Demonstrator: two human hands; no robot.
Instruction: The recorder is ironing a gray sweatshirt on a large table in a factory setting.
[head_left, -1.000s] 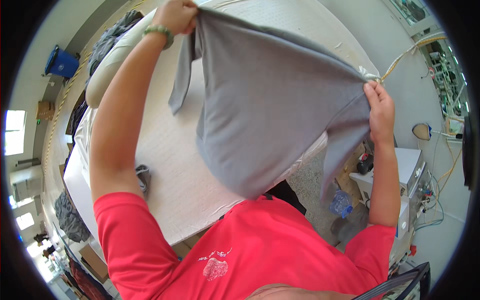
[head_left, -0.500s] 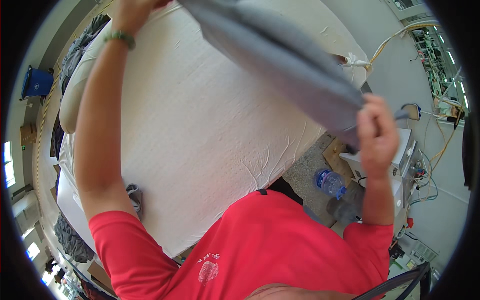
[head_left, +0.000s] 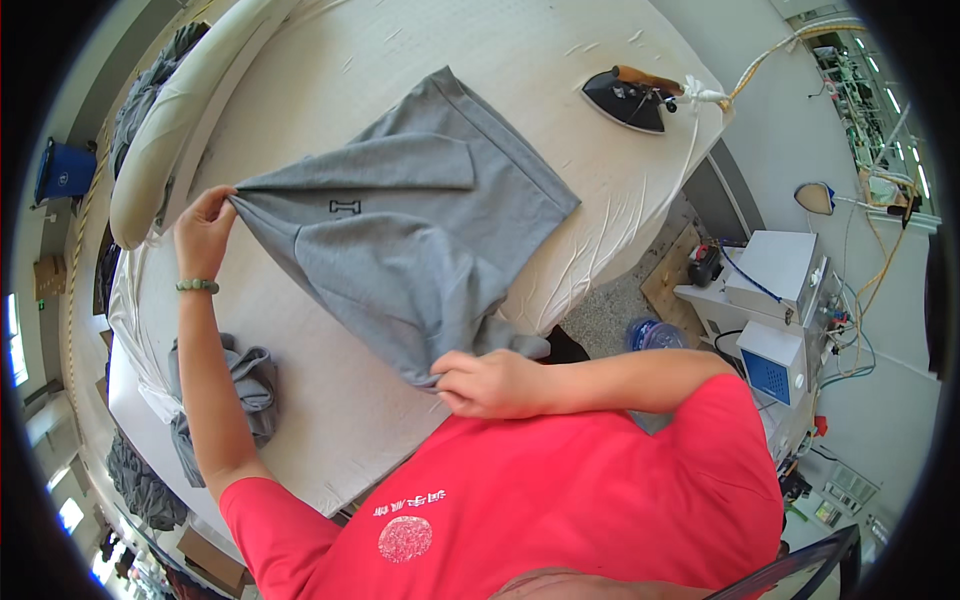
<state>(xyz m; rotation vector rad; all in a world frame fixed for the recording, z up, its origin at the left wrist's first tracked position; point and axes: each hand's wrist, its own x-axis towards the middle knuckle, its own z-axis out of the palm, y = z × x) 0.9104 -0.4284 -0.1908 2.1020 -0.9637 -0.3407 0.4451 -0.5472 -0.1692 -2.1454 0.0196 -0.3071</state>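
A grey shirt with a small dark emblem lies partly spread on the white padded ironing table. Its straight, banded edge is flat at the far right, while the near part is bunched in folds. My left hand, a beaded bracelet at its wrist, pinches one corner of the cloth and draws it taut to the left. Close to my body, my right hand grips the near edge of the same shirt with curled fingers. An iron with a wooden handle rests on the table beyond the shirt, to the right.
A long padded roll runs along the table's left side. Crumpled grey cloth lies beside my left forearm. The iron's cord leads off right. Past the table's right edge stand a white machine and a water bottle.
The shirt has come down from a blurred swing in the air onto the table. Both hands have moved nearer my body, the right one also leftward. The iron is now uncovered.
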